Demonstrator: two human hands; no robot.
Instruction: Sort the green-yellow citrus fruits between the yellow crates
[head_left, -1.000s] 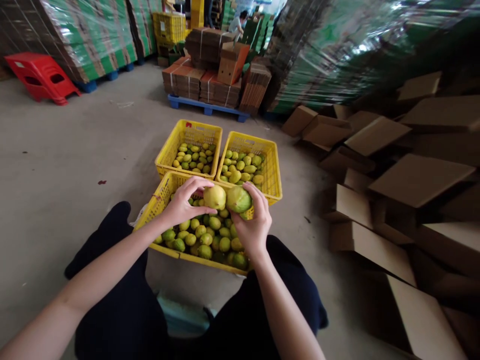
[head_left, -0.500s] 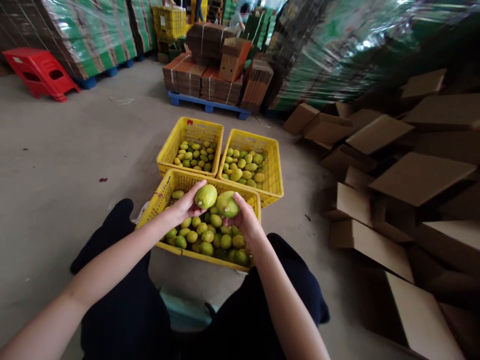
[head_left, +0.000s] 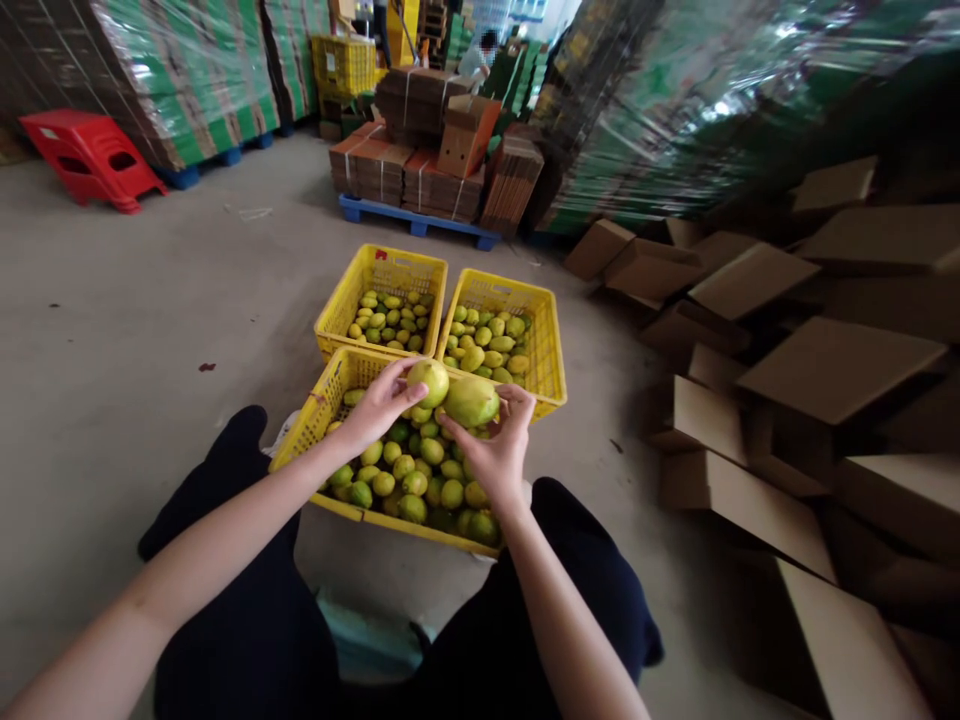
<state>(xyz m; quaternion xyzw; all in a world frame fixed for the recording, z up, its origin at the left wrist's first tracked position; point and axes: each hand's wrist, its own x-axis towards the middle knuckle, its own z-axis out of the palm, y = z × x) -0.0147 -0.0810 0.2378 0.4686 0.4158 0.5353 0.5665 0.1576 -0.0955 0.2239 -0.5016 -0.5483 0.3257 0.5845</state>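
My left hand point(head_left: 384, 402) is closed around a yellow-green lemon point(head_left: 430, 383), its thumb lying across the near side. Just right of it, my right hand point(head_left: 501, 440) grips a larger, greener lemon point(head_left: 472, 401) between thumb and fingers. Both fruits are held side by side above the near yellow crate point(head_left: 307, 420), which contains many green and yellow lemons point(head_left: 412, 482). Behind it stand two more yellow crates, the far left crate point(head_left: 324, 322) and the far right crate point(head_left: 553, 345), each with lemons in the bottom.
Open cardboard boxes point(head_left: 840, 370) lie piled along the right. A blue pallet point(head_left: 420, 220) ahead bears bundled flat cartons point(head_left: 371, 165). A red stool point(head_left: 94, 160) stands at the far left. Plastic-wrapped stacks point(head_left: 195, 90) line the back, where a person point(head_left: 480, 60) is partly visible.
Both lemons have shifted slightly right and been turned in my fingers. My right hand has changed its hold, its fingers now round the lemon's right side. The view has tilted slightly up.
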